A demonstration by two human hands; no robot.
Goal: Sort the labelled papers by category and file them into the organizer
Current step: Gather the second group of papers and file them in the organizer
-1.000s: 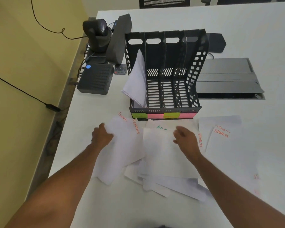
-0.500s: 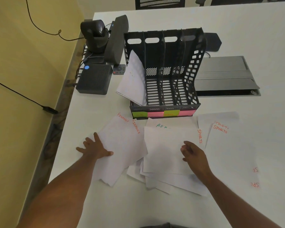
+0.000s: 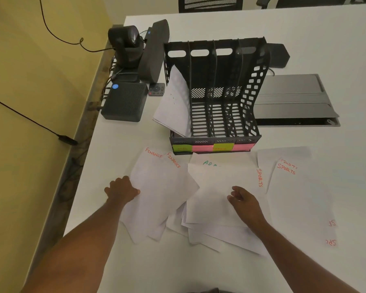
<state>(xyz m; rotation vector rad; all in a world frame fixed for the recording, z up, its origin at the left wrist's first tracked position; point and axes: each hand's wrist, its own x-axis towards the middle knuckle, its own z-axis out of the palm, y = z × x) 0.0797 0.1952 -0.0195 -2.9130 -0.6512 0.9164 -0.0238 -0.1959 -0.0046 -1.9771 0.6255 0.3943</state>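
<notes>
Still sorting — my left hand (image 3: 123, 190) pinches the Finance sheets (image 3: 161, 187) at their left edge, my right hand (image 3: 244, 200) rests loosely curled on the middle pile (image 3: 216, 187). Organizer (image 3: 215, 92) behind, mid-table, leftmost slot filled. Next — lift Finance squarely into its slot.

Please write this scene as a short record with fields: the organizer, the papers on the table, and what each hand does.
organizer: black, four slots, upright at table's far side
filed papers: white sheets leaning in the leftmost slot
slot labels: green and pink sticky notes on the front edge
finance papers: two sheets, left group
admin paper: green lettering, partly covered, centre
sports papers: right group
left hand: rests on the finance papers' left edge
right hand: over the centre pile, fingers loosely curled
</notes>
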